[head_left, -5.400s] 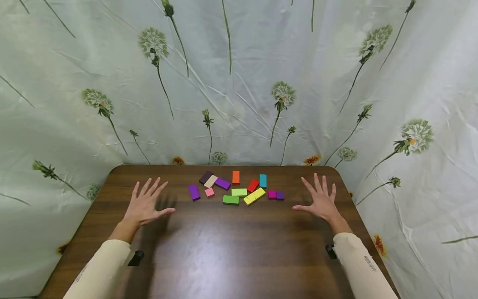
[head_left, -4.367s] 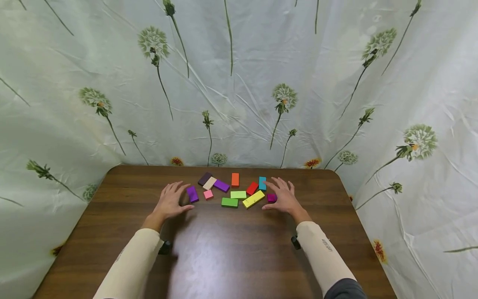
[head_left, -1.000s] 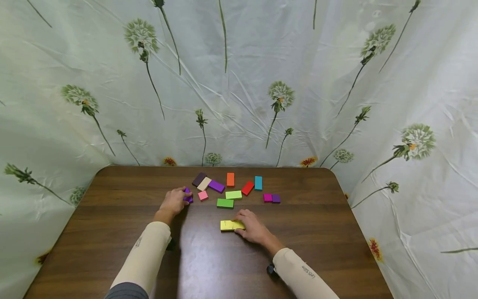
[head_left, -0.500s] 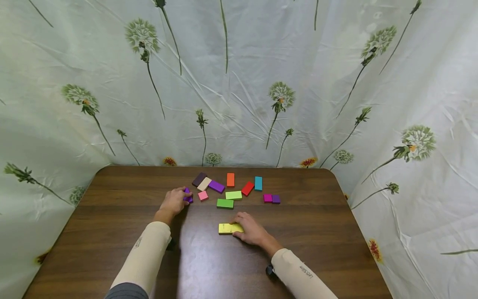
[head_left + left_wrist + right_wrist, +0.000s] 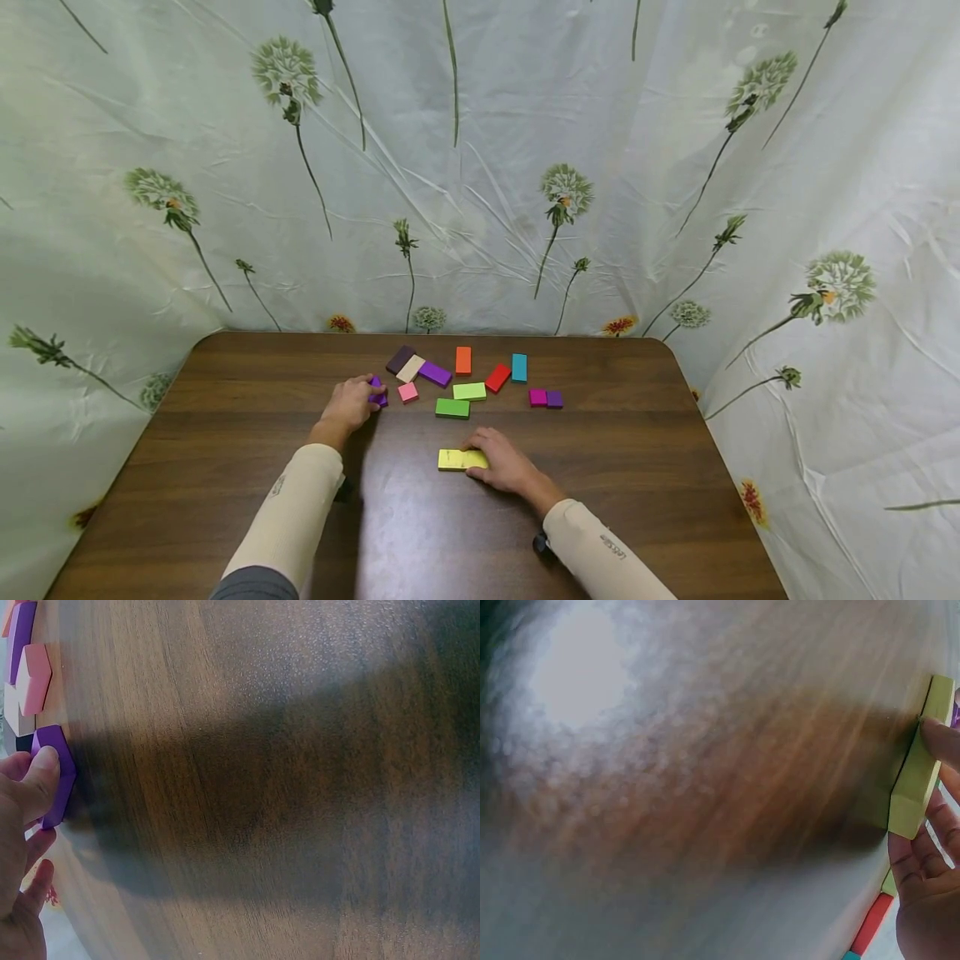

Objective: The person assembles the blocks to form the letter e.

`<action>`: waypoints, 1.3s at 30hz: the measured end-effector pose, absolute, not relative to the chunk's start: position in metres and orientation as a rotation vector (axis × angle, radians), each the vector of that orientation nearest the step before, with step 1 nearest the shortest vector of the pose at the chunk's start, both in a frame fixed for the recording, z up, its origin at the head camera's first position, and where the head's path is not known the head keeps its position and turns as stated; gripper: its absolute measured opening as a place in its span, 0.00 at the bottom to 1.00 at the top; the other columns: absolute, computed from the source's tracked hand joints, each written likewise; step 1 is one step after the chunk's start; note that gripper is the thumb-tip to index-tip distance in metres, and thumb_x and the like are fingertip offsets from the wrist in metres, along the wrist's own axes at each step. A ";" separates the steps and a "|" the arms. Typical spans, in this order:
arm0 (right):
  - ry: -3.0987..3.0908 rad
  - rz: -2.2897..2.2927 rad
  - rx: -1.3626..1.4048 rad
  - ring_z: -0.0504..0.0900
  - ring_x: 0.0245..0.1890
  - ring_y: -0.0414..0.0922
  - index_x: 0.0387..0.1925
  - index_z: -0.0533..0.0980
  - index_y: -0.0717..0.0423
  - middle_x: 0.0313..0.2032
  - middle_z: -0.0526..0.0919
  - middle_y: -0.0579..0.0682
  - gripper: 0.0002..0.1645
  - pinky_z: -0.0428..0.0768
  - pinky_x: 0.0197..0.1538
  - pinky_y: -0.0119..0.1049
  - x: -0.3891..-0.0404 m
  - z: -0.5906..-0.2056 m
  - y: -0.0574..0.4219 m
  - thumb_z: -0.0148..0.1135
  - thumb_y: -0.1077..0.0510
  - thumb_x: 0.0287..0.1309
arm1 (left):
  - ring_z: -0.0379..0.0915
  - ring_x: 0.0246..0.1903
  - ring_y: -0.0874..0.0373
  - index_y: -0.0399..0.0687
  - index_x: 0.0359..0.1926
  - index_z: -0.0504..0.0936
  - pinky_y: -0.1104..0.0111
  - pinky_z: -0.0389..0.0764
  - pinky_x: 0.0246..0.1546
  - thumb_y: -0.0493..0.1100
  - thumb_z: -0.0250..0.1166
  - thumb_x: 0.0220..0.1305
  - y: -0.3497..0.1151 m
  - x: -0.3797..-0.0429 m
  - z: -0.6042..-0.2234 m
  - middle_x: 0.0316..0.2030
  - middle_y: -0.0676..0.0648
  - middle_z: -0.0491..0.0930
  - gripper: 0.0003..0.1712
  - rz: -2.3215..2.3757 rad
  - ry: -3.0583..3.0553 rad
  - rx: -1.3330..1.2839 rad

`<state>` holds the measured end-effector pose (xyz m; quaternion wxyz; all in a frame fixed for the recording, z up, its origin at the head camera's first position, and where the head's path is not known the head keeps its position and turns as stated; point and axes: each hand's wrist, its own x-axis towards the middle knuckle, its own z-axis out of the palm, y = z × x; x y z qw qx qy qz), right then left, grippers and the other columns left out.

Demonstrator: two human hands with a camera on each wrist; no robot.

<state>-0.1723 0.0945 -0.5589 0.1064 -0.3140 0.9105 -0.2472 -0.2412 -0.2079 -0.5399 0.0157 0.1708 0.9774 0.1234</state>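
Observation:
My right hand (image 5: 504, 462) pinches a long yellow block (image 5: 452, 460) that lies flat on the table, in front of the other blocks. In the right wrist view, the thumb presses against one side of the yellow block (image 5: 913, 787). Farther left, my left hand (image 5: 351, 404) grips a purple block (image 5: 378, 392) at the left end of the scattered blocks. The left wrist view shows the thumb on the near side of that purple block (image 5: 64, 784). Part of each held block is hidden behind fingers.
Behind the yellow block lie a green block (image 5: 452, 409) and a lime one (image 5: 469, 392). Pink (image 5: 407, 392), beige (image 5: 410, 368), orange (image 5: 462, 361), red (image 5: 497, 378), blue (image 5: 519, 367) and magenta (image 5: 537, 397) blocks lie around them. A flowered curtain (image 5: 480, 167) hangs behind the table.
Both hands have come in from the sides; the left took hold of the purple block. My right hand drew the yellow block out of the group toward the near side and turned it nearly crosswise.

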 end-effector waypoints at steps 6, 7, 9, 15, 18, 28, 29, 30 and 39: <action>2.681 -0.730 -0.904 0.75 0.48 0.44 0.47 0.79 0.54 0.44 0.79 0.46 0.17 0.73 0.55 0.39 -0.171 -0.556 0.094 0.68 0.56 0.56 | 0.73 0.51 0.32 0.39 0.50 0.84 0.47 0.73 0.52 0.37 0.68 0.58 -0.208 -0.241 -0.539 0.55 0.27 0.73 0.17 0.367 3.006 0.530; 2.681 -0.730 -0.896 0.75 0.48 0.44 0.47 0.79 0.54 0.44 0.79 0.46 0.17 0.73 0.55 0.39 -0.170 -0.556 0.093 0.68 0.56 0.56 | 0.72 0.52 0.31 0.39 0.51 0.83 0.46 0.72 0.52 0.37 0.67 0.59 -0.208 -0.241 -0.538 0.56 0.27 0.73 0.18 0.364 2.993 0.530; 2.682 -0.728 -0.897 0.75 0.48 0.44 0.47 0.79 0.55 0.44 0.79 0.46 0.17 0.73 0.55 0.39 -0.170 -0.556 0.092 0.68 0.56 0.56 | 0.72 0.52 0.31 0.39 0.52 0.82 0.46 0.72 0.53 0.37 0.67 0.59 -0.210 -0.241 -0.538 0.56 0.27 0.72 0.18 0.348 2.972 0.549; 2.678 -0.733 -0.887 0.75 0.48 0.44 0.47 0.79 0.55 0.43 0.79 0.46 0.17 0.72 0.54 0.38 -0.168 -0.556 0.090 0.69 0.57 0.55 | 0.72 0.51 0.31 0.37 0.54 0.81 0.47 0.74 0.50 0.33 0.69 0.54 -0.217 -0.242 -0.534 0.57 0.27 0.70 0.23 0.308 2.915 0.698; 2.682 -0.732 -0.879 0.75 0.48 0.44 0.47 0.78 0.55 0.43 0.79 0.46 0.17 0.72 0.54 0.38 -0.168 -0.556 0.090 0.69 0.57 0.55 | 0.74 0.48 0.31 0.36 0.53 0.81 0.47 0.76 0.48 0.26 0.66 0.52 -0.216 -0.242 -0.529 0.58 0.28 0.69 0.24 0.284 2.917 0.735; 2.693 -0.731 -0.883 0.75 0.48 0.45 0.46 0.78 0.57 0.44 0.79 0.47 0.17 0.73 0.55 0.38 -0.166 -0.556 0.086 0.68 0.57 0.55 | 0.76 0.42 0.38 0.47 0.43 0.82 0.47 0.77 0.39 0.26 0.62 0.53 -0.215 -0.239 -0.533 0.44 0.37 0.75 0.18 0.225 3.021 0.628; 2.692 -0.731 -0.886 0.75 0.49 0.46 0.46 0.78 0.57 0.44 0.79 0.48 0.17 0.73 0.55 0.38 -0.166 -0.556 0.086 0.68 0.57 0.55 | 0.75 0.43 0.39 0.48 0.42 0.82 0.48 0.77 0.39 0.27 0.63 0.53 -0.215 -0.239 -0.534 0.43 0.38 0.74 0.17 0.221 3.026 0.611; 2.693 -0.730 -0.890 0.75 0.49 0.46 0.46 0.78 0.57 0.44 0.79 0.48 0.17 0.73 0.55 0.38 -0.167 -0.556 0.086 0.68 0.57 0.55 | 0.75 0.43 0.40 0.47 0.42 0.82 0.48 0.77 0.39 0.27 0.64 0.52 -0.216 -0.239 -0.535 0.42 0.39 0.74 0.17 0.203 3.031 0.607; 2.703 -0.718 -0.904 0.75 0.48 0.47 0.45 0.78 0.57 0.44 0.78 0.49 0.16 0.73 0.53 0.38 -0.170 -0.557 0.089 0.69 0.59 0.54 | 0.78 0.40 0.41 0.41 0.40 0.80 0.51 0.78 0.40 0.35 0.72 0.50 -0.223 -0.239 -0.536 0.38 0.42 0.80 0.15 0.289 2.982 0.713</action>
